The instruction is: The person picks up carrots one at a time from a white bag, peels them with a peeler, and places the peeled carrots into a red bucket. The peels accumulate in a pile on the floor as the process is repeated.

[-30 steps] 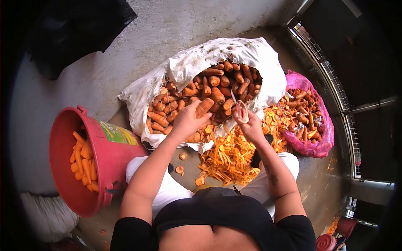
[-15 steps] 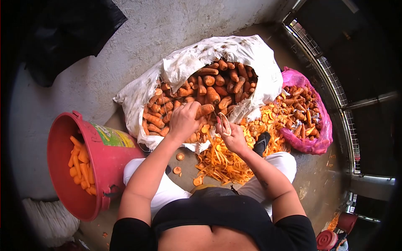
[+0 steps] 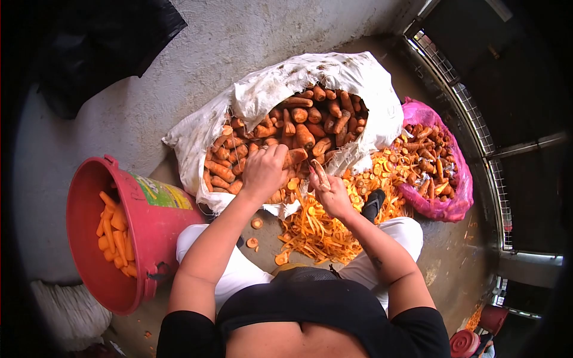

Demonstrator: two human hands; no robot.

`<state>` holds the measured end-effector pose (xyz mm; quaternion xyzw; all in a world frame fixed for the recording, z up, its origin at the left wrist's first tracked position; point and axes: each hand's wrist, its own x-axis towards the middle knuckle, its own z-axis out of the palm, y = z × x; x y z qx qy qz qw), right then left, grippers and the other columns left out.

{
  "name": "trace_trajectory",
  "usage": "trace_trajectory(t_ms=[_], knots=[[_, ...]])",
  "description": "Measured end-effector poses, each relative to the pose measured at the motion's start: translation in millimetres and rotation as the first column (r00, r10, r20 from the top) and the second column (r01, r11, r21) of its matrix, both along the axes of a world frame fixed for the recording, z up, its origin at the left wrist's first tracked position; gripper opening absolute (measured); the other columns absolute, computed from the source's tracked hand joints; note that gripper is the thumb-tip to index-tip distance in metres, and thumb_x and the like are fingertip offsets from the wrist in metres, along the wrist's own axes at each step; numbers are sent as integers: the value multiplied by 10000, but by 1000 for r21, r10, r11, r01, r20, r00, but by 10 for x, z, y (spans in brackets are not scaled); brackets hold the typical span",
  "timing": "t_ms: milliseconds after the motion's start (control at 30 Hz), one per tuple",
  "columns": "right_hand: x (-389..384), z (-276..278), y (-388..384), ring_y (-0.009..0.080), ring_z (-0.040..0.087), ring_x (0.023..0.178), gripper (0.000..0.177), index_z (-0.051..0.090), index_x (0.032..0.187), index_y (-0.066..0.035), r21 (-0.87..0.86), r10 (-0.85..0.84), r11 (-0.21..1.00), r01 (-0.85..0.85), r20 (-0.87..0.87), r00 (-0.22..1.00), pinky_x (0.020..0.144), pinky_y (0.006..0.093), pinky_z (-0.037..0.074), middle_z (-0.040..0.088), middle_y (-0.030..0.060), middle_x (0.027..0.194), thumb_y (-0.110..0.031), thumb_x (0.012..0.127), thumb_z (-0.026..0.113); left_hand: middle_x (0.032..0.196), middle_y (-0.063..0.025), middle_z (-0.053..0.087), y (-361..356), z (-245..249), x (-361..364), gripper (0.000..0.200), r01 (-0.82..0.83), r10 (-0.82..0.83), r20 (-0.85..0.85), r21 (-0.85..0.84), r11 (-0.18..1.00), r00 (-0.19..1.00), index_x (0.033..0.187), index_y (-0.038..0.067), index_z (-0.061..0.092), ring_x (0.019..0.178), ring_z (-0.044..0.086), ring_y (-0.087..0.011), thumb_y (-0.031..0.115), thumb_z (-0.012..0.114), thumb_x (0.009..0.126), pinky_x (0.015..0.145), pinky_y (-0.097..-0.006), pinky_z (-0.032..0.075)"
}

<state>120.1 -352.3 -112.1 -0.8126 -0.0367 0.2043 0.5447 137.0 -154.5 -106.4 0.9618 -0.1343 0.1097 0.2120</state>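
Note:
My left hand (image 3: 265, 173) is closed round an unpeeled carrot (image 3: 295, 157), whose tip points toward my other hand. Just right of that tip, my right hand (image 3: 332, 196) grips a small peeler or knife (image 3: 320, 175), too small to make out fully. Both hands are over the front edge of a white sack (image 3: 256, 95) lying open, full of unpeeled carrots (image 3: 304, 136). Below my right hand lies a pile of orange peelings (image 3: 319, 230) with cut carrot ends among it.
On the left a red bucket (image 3: 166, 224) holds peeled carrots (image 3: 119, 241). A pink sack (image 3: 456, 203) of carrots and scraps stands at the right. Black plastic (image 3: 107, 48) hangs by the wall. A dark shoe (image 3: 373, 204) is beside the peelings. Red containers (image 3: 465, 343) sit at the lower right.
The carrot in my left hand has shifted slightly to the right, and its end now looks freshly cut. The tool in my right hand has tilted a little.

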Motion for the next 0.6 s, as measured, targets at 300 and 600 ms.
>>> trace_trajectory(t_ms=[300,600], knots=[[-186,250,145,61,390,548,455,530,683,-29,44,-53,998,55,-51,997,494,262,328,425,-21,566,-386,962,486,908,-91,620,77,40,-112,491,-1,-2,99,26,1000,995,1038,59,571,866,618,-274,125,790,603,795,-387,460],[-497,-125,131,170,571,584,454,625,795,16,-4,-109,994,111,113,988,559,353,452,570,118,601,-395,938,496,834,-94,630,50,89,-396,349,13,-14,115,17,1000,993,890,64,533,780,636,-262,149,760,638,717,-365,482]])
